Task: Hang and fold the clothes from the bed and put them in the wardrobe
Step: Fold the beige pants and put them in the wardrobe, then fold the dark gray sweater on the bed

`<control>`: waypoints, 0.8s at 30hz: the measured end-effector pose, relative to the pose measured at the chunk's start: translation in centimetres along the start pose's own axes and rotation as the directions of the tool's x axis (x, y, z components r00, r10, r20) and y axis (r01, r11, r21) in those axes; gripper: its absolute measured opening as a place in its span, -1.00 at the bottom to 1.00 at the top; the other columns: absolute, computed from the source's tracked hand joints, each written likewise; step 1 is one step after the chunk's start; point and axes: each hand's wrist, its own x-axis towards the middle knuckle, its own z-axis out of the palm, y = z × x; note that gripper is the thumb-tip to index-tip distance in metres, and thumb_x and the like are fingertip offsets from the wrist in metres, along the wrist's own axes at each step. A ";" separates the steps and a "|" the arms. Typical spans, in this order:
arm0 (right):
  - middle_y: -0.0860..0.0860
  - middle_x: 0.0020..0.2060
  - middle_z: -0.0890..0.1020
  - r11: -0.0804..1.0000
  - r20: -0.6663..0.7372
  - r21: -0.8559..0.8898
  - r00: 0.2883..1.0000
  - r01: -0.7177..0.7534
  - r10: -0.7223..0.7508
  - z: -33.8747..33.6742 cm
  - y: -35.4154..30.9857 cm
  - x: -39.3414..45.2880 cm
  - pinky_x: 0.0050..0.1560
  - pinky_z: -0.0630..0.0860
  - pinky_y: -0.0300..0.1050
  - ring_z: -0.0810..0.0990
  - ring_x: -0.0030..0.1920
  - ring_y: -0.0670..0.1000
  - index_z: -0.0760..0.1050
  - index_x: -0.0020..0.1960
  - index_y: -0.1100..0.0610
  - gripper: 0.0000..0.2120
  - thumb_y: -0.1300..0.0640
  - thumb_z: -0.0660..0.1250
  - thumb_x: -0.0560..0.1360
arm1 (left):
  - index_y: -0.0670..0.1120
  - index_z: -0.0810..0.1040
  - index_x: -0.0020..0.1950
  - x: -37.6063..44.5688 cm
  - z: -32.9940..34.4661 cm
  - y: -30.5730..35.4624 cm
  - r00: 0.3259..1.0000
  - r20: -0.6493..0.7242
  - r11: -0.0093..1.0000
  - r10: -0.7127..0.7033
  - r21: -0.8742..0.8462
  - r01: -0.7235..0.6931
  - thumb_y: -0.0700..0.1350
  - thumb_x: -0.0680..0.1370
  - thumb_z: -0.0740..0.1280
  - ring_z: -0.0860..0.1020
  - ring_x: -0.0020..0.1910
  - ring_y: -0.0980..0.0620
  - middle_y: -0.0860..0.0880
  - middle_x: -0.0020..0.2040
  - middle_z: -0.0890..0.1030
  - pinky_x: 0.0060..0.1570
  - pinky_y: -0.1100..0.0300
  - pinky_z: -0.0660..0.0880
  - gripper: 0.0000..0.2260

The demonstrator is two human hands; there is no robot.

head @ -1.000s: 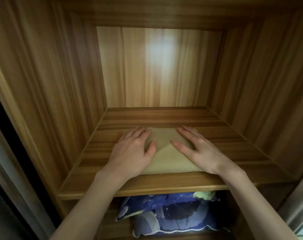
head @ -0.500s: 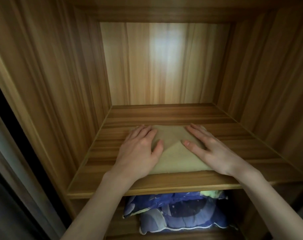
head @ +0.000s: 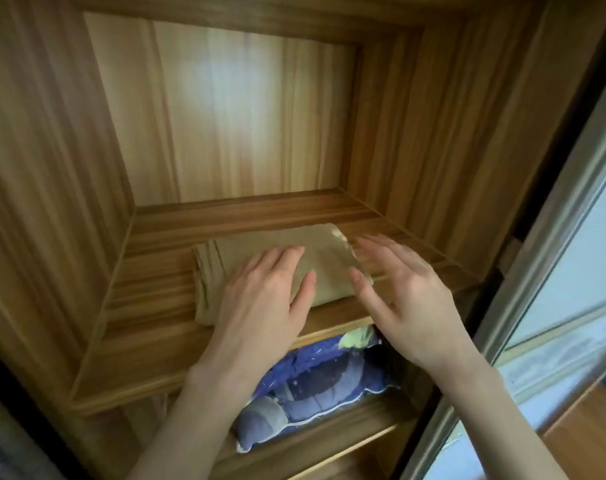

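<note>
A folded olive-tan garment (head: 260, 247) lies flat on a wooden wardrobe shelf (head: 149, 341). My left hand (head: 263, 306) rests palm down on the garment's front part, fingers spread. Blurred by motion, my right hand (head: 401, 299) hovers with fingers apart just off the garment's right edge, lifted clear of the cloth. Neither hand grips anything.
The wardrobe's wooden side walls and back panel (head: 232, 109) enclose the shelf. On the shelf below lies a blue patterned quilt or cushion (head: 315, 389). A grey sliding door frame (head: 550, 258) stands at the right, with wooden floor (head: 592, 434) beyond it.
Both hands lay flat on the garment before. Now my right hand has lifted off to the right and back, my left has slid toward me, and the view has swung right.
</note>
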 end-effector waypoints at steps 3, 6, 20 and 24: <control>-0.03 0.38 0.57 0.998 -0.042 -0.057 0.999 -0.035 0.033 -2.7 0.4 -3.3 0.40 0.45 0.06 0.50 0.43 -0.02 0.49 0.47 0.09 -0.56 -0.08 0.27 0.66 | -0.04 0.52 0.44 -0.7 1.7 2.2 0.992 0.010 0.977 0.123 -0.175 -0.119 0.05 0.70 0.23 0.52 0.32 0.02 0.02 0.35 0.59 0.27 0.15 0.45 -0.65; -0.04 0.39 0.56 0.976 -0.078 -0.182 0.992 -0.116 0.103 -5.4 1.1 -7.5 0.45 0.41 0.04 0.46 0.47 -0.03 0.48 0.47 0.09 -0.56 -0.10 0.25 0.67 | -0.10 0.53 0.44 -1.8 3.7 5.1 0.971 0.009 0.929 0.241 -0.292 -0.228 0.01 0.70 0.23 0.50 0.39 0.01 -0.02 0.38 0.59 0.40 0.17 0.39 -0.65; 0.02 0.46 0.52 0.527 -0.401 -0.555 0.762 -0.643 0.508 -18.1 7.0 -26.4 0.54 0.30 0.13 0.38 0.54 0.02 0.44 0.51 0.08 -0.48 -0.17 0.21 0.65 | -0.12 0.54 0.44 -6.4 13.8 26.2 0.780 -0.027 0.630 0.625 -0.573 -0.524 0.02 0.70 0.22 0.50 0.43 -0.04 -0.06 0.39 0.60 0.43 0.08 0.46 -0.63; 0.02 0.48 0.50 0.387 -0.497 -0.524 0.641 -0.759 0.584 -21.6 9.4 -31.6 0.55 0.28 0.12 0.36 0.55 0.01 0.40 0.53 0.08 -0.46 -0.18 0.19 0.65 | -0.09 0.55 0.43 -8.0 17.2 32.4 0.724 0.005 0.559 0.690 -0.639 -0.529 0.10 0.70 0.15 0.50 0.44 0.01 -0.03 0.40 0.59 0.36 0.18 0.41 -0.58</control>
